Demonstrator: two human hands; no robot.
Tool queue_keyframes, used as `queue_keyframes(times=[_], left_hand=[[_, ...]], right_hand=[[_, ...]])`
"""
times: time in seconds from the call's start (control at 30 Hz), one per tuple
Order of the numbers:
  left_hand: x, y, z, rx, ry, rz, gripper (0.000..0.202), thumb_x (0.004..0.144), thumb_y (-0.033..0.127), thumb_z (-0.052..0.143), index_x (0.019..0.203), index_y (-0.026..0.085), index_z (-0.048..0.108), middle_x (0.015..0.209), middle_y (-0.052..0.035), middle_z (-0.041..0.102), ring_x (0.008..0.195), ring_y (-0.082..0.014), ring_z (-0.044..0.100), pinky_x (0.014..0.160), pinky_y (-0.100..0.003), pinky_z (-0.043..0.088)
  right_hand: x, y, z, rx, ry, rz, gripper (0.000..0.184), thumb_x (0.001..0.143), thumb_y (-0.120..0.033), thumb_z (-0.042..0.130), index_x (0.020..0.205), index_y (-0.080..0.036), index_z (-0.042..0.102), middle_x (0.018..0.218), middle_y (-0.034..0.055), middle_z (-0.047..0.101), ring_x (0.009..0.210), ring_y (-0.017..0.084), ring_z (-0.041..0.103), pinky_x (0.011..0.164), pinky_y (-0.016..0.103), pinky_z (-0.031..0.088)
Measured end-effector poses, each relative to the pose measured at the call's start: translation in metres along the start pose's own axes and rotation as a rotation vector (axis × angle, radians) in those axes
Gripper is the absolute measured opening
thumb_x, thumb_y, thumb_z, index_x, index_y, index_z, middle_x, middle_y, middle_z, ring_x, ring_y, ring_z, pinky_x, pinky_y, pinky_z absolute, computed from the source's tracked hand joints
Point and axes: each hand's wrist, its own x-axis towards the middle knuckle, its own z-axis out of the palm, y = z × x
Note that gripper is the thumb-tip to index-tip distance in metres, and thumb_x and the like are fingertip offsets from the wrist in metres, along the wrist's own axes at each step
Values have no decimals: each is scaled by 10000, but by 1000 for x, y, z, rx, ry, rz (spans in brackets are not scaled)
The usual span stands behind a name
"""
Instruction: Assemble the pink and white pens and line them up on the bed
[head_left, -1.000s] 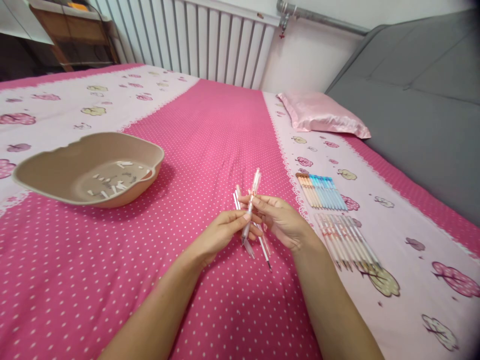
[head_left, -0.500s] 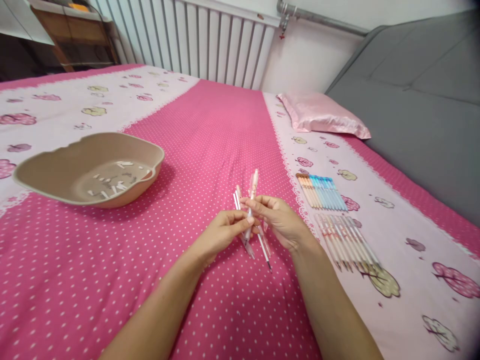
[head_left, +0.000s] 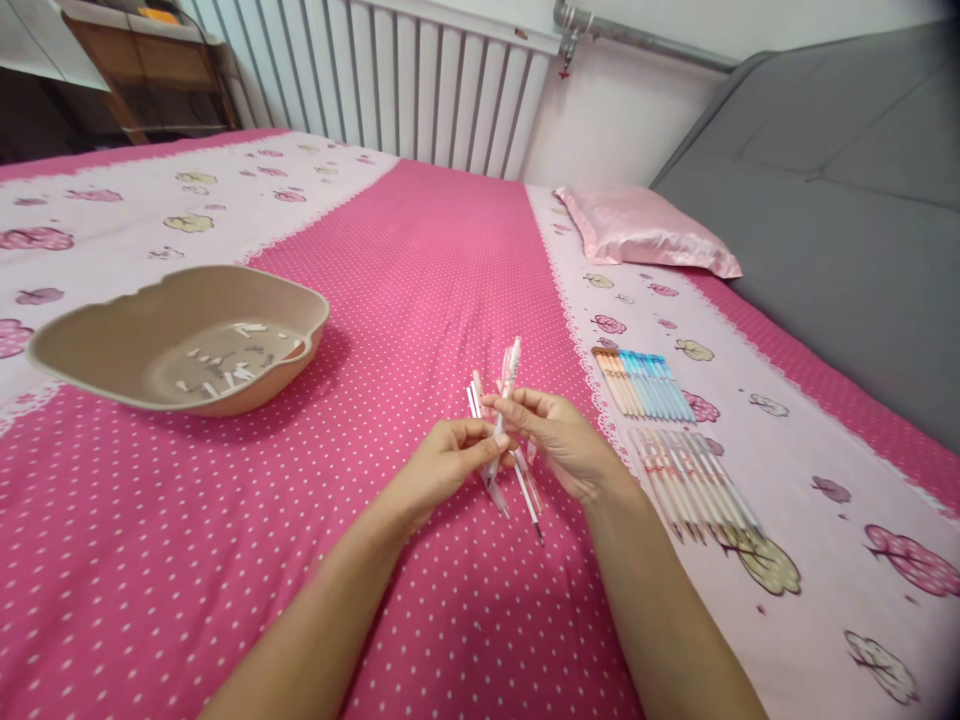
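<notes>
Both hands meet on one pale pink and white pen (head_left: pixel 511 367), tilted with its clip end up and away from me. My left hand (head_left: pixel 459 450) pinches its lower part between thumb and fingers. Around its upper barrel my right hand (head_left: pixel 556 430) is closed with thumb and fingertips. Beneath the hands, on the pink bedding, lie a pen refill (head_left: pixel 529 500) with a dark tip, thin white refills (head_left: pixel 474 400) and clear-pink pen parts (head_left: pixel 495 494). The hands partly cover these, so how they lie is not fully visible.
At right lie a row of orange and blue pens (head_left: pixel 645 385) and a row of white-pink pens (head_left: pixel 694 485). A beige basin (head_left: pixel 135 350) at left contains small white pieces and springs. A pink pillow (head_left: pixel 645 230) rests by the grey headboard (head_left: pixel 817 200); a radiator (head_left: pixel 390 80) stands behind.
The pen has turned slightly in my fingers, so its clip now shows on the left side and dark print faces me. Both hands stay nearly in place.
</notes>
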Motion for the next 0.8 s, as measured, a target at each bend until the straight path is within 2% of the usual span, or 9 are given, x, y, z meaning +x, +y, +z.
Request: queue_keyframes(times=[0.1,0.17,0.33,0.43,0.63,0.8], left_hand=[[0,2,-4,-13,49,3,247,796,373,619,805,136,689,734,-63,669,664,-133,575,688,-276,437],[1,4,-8,-43,110,22,254,828,375,575,877,150,681,751,-61,681,678,-143,594,702,-286,442],[4,3,-17,-73,385,78,275,843,394,545,903,152,659,720,-42,664,630,-126,575,640,-263,424],[5,2,-17,-61,499,91,282,819,398,573,891,139,658,691,-31,648,596,-110,548,608,-250,400],[6,2,-14,-9,476,95,347,741,459,643,891,147,663,663,-17,637,561,-101,512,584,-246,383],[6,1,-13,42,442,113,329,761,448,629,875,141,658,666,-16,633,571,-101,508,592,-243,376]], right_hand=[[2,-2,-5,11,74,-56,250,722,-404,718,846,-190,681,899,39,664,806,122,600,749,253,481],[2,-5,-8,31,155,-86,258,726,-395,713,881,-190,691,987,48,663,880,125,595,810,253,458],[1,-11,-10,73,322,-125,234,667,-343,750,837,-198,682,950,25,668,819,114,588,744,239,447],[1,-12,-11,76,355,-138,238,657,-337,749,837,-198,680,949,22,668,788,104,581,723,229,435],[2,-11,-12,80,341,-131,231,657,-332,748,831,-195,680,927,16,662,784,101,574,742,231,429],[1,-12,-12,91,357,-149,232,650,-331,759,821,-194,682,919,14,657,777,101,563,724,232,422]])
